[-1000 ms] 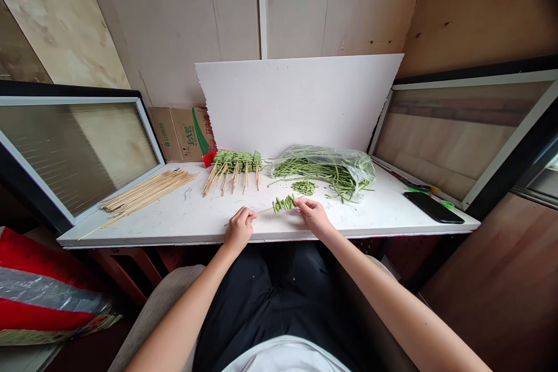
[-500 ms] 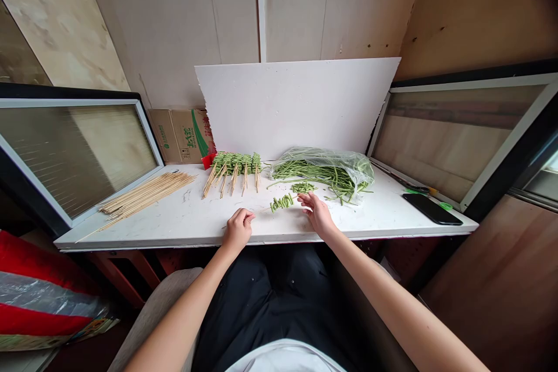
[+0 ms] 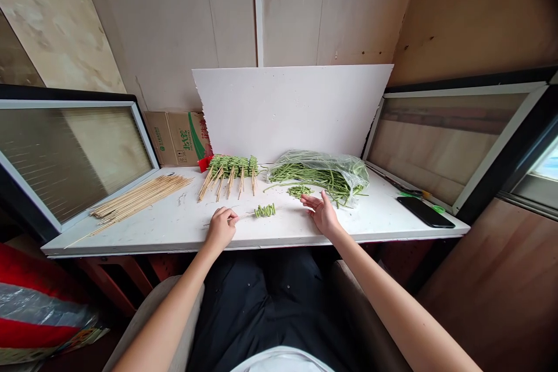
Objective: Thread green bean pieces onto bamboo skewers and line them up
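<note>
Between the thumb and fingers of my left hand [image 3: 222,226] is a thin wooden skewer [image 3: 247,215]. Cut green bean pieces [image 3: 265,210] are threaded in a row near its right end, held above the white tabletop. My right hand [image 3: 321,213] is apart from the skewer, with its fingers stretched out and nothing in them. Just behind those fingers lies a small pile of cut bean pieces [image 3: 299,190]. Farther back, long green beans [image 3: 311,176] spill from a clear plastic bag [image 3: 355,168].
Finished bean skewers [image 3: 231,170] lie stacked at the back, sticks toward me. Bare skewers [image 3: 142,197] are heaped on the left of the white table [image 3: 174,235]. A black phone [image 3: 425,212] rests on the right. A cardboard box [image 3: 174,138] and white board [image 3: 292,110] stand behind.
My left hand has drawn the skewer with its bean pieces to the left, away from my right hand. My right hand has opened wider beside the small pile.
</note>
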The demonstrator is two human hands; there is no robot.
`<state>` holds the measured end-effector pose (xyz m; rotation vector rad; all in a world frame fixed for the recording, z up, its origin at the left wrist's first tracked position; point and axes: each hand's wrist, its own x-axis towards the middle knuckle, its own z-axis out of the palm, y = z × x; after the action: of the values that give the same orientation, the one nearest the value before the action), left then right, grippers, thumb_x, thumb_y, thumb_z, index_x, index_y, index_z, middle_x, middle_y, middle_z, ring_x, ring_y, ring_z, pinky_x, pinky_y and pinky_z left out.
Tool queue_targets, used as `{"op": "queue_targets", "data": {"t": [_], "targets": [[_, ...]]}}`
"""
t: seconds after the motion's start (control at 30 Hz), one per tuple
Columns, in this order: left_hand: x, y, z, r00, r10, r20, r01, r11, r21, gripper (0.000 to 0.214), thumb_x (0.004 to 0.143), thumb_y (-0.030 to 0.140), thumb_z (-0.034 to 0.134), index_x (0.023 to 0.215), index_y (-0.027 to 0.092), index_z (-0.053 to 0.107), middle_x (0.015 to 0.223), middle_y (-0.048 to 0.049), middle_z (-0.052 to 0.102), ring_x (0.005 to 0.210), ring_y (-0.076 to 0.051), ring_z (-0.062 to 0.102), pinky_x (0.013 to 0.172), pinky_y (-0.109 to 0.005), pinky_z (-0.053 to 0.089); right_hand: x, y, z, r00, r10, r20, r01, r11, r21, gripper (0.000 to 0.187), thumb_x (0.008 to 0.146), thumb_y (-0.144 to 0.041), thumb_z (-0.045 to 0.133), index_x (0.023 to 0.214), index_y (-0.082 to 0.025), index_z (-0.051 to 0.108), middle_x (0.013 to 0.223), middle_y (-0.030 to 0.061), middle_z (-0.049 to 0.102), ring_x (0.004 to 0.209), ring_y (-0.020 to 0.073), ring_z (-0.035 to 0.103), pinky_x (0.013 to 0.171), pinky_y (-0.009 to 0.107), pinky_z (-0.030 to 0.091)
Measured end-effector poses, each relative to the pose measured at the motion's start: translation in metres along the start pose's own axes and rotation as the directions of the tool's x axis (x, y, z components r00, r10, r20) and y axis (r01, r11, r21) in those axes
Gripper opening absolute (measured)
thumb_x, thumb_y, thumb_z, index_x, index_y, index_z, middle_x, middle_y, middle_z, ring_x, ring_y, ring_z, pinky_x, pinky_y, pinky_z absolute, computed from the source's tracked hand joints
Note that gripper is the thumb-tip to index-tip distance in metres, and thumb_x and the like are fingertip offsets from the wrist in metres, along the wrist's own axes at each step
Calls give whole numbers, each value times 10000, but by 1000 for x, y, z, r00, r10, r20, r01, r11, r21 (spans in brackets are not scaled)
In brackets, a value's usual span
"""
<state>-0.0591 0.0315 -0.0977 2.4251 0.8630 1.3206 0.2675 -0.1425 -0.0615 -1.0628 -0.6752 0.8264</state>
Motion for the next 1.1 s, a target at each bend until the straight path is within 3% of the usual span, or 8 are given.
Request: {"op": "queue_targets", "data": {"t": [0.13, 0.33, 0.83, 1.1], "targets": [[0, -1, -5, 993, -48, 110, 38, 996, 85, 146, 889, 153, 610, 770, 216, 665, 880, -63, 697, 958, -269, 582, 873, -396, 488, 0, 2, -2, 1000, 22, 22, -22, 1000, 20, 712, 878, -837, 482, 995, -232, 840, 1101, 118, 807, 1166, 345, 651, 897, 413, 477], [2, 6, -10, 983, -93, 157, 62, 980, 191, 134, 913, 224, 627, 812, 223, 716, 949, -82, 721, 1027, -299, 573, 926, -431, 469, 2, 5, -4, 1000, 23, 20, -24, 999, 40, 694, 884, -825, 493, 958, -234, 850, 1059, 110, 812, 1133, 335, 655, 880, 402, 474], [-3, -6, 1, 988, -61, 139, 36, 984, 177, 191, 945, 275, 553, 853, 215, 709, 988, -88, 717, 997, -288, 626, 923, -429, 495, -3, 5, -2, 1000, -13, 7, 13, 995, -98, 665, 861, -824, 531, 938, -241, 841, 1035, 106, 804, 1089, 331, 663, 848, 399, 483], [-4, -2, 4, 991, -59, 117, 34, 978, 205, 219, 951, 282, 528, 831, 217, 699, 981, -94, 718, 994, -297, 635, 869, -430, 485, -2, 8, -2, 999, -44, -3, 43, 986, -159, 612, 882, -763, 560, 953, -216, 828, 1024, 121, 801, 1035, 318, 689, 807, 384, 503]]}}
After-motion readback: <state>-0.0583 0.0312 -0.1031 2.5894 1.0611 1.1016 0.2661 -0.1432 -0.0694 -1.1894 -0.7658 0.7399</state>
